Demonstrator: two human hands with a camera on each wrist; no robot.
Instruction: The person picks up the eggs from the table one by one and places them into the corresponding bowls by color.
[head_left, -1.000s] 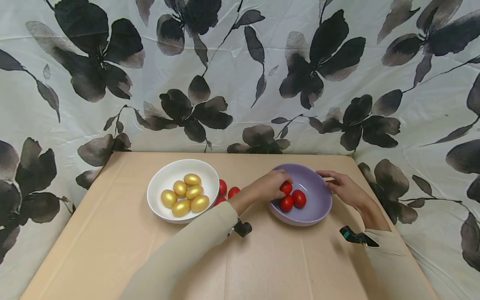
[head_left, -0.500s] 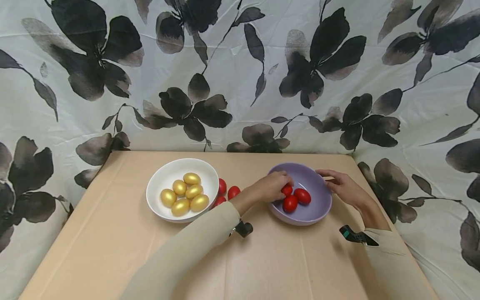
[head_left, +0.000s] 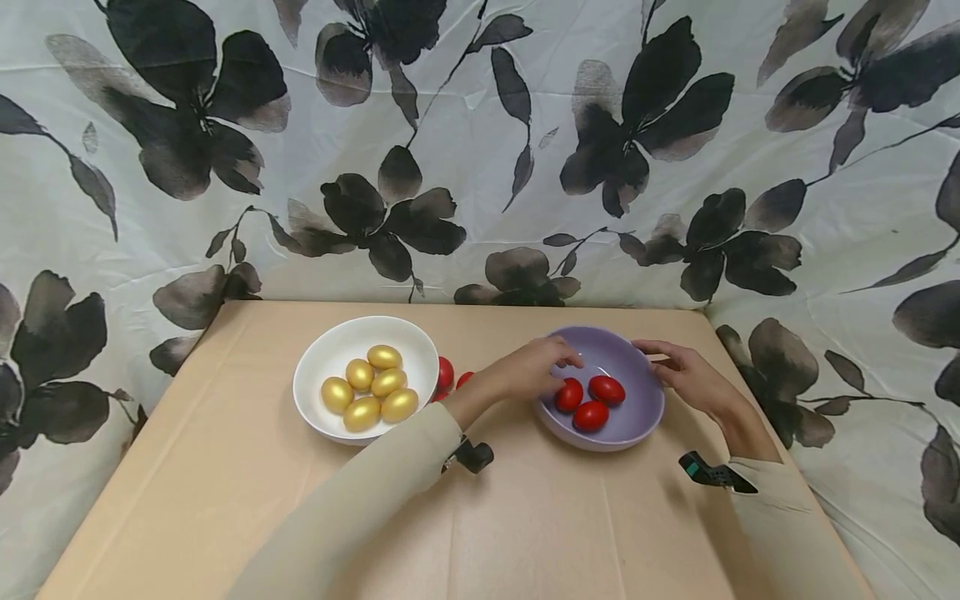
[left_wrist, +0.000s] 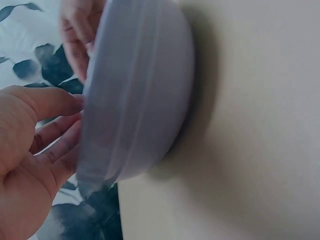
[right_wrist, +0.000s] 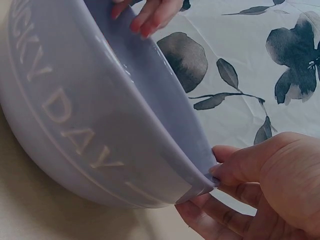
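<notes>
In the head view, the left hand (head_left: 528, 371) hovers over the near-left rim of a purple bowl (head_left: 633, 412), its fingers loosely bent and holding nothing. Below its fingertips lie three shiny red eggs, one nearest the hand (head_left: 568, 395), another red egg (head_left: 591, 416) in front, and a third red egg (head_left: 607, 389) to the right. At the opposite side, the right hand (head_left: 693, 379) steadies the bowl. The right wrist view shows this right hand (right_wrist: 285, 185) pinching the purple rim, thumb on top and fingers below; raised letters mark the bowl's outside.
A white bowl (head_left: 318, 367) with several golden eggs (head_left: 389, 383) stands on the left. Red eggs (head_left: 446, 374) lie on the table (head_left: 525, 517) beside it, partly hidden by the bowl and left forearm. A floral cloth (head_left: 510, 150) hangs behind the table.
The left hand has let go of a red egg inside the purple bowl and drawn slightly back to the left. The red eggs have shifted inside the bowl. The right hand stays put.
</notes>
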